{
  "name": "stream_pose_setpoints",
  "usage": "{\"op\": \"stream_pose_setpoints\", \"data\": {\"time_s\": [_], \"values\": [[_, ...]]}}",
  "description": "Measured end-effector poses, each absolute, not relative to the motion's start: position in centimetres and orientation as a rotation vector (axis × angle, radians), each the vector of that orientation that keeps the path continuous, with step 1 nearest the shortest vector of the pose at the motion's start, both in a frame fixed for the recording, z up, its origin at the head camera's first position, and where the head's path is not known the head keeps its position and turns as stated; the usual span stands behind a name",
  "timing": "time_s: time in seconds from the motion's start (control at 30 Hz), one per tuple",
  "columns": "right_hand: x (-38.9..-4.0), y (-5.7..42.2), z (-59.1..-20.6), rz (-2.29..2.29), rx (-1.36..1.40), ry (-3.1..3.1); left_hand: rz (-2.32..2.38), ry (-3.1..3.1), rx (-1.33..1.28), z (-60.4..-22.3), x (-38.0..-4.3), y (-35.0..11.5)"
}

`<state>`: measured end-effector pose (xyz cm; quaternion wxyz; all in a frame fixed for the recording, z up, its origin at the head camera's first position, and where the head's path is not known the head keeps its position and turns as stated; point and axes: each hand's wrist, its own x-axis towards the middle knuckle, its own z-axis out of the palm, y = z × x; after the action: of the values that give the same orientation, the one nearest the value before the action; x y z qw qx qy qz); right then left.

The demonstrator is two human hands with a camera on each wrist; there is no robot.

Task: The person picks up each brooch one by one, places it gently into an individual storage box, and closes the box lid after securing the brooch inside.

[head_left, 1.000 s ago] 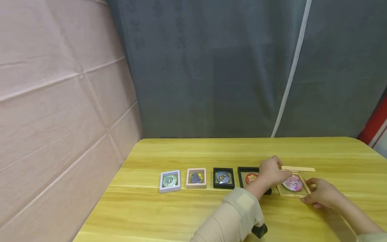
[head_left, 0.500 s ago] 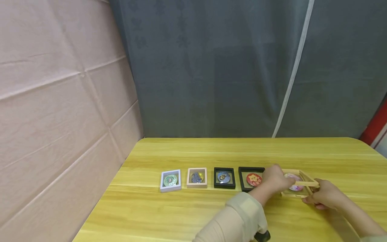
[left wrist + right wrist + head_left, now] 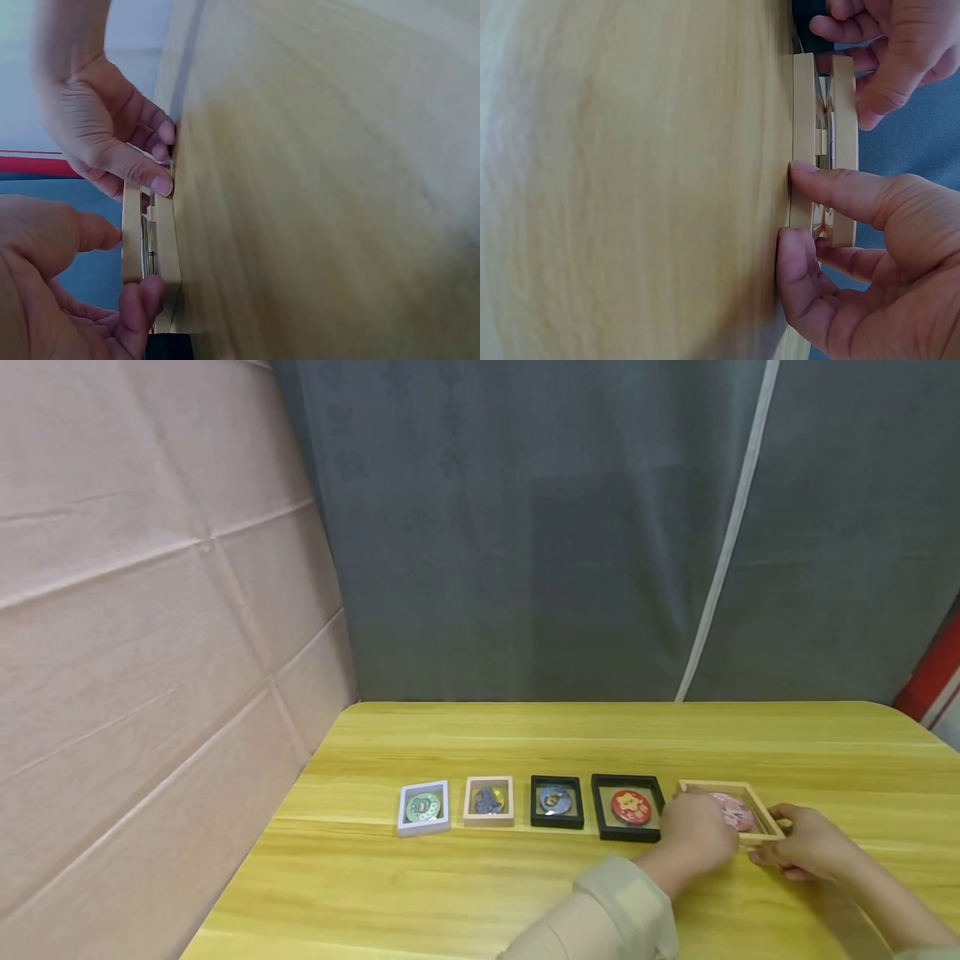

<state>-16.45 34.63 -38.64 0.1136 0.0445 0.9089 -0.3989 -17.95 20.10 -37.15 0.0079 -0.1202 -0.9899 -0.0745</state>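
Observation:
A light wooden-coloured display frame [image 3: 763,814] lies at the right end of a row, with a round pink badge [image 3: 733,812] showing inside. My left hand [image 3: 697,829] covers its front left corner and pinches the upper half [image 3: 844,142] between thumb and fingers. On the right side, my right hand [image 3: 806,842] grips the lower half [image 3: 804,112], thumb along its outer edge and fingers at the corner. The halves lie nearly parallel with a narrow gap, clear film and the badge's edge showing between them in the wrist views.
Left of the hands stand a black frame [image 3: 628,836] with a red star badge, a smaller black frame [image 3: 557,823], a pink frame [image 3: 488,821] and a white frame [image 3: 423,832]. They rest on a wood-grain table [image 3: 420,893]. A dark curtain [image 3: 525,568] hangs behind.
The frame's raised upper half has swung down toward the front and now lies over the lower half. My left hand has come forward and lower; the right hand keeps its place.

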Motion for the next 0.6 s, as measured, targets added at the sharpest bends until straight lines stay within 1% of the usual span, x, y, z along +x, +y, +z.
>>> {"op": "stream_pose_setpoints", "data": {"time_s": [0.07, 0.23, 0.6], "values": [[-16.5, 34.6, -38.7, -1.158, 0.143, 2.670, -0.136, -3.088, -0.404, -37.3, -17.8, 20.2], [-16.6, 34.5, -38.6, -1.163, 0.153, 2.648, 0.031, -3.107, -0.345, -37.4, -17.6, 20.7], [-16.5, 34.7, -38.6, -1.169, 0.132, 2.647, 0.075, -3.123, -0.315, -37.4, -17.8, 21.4]]}}
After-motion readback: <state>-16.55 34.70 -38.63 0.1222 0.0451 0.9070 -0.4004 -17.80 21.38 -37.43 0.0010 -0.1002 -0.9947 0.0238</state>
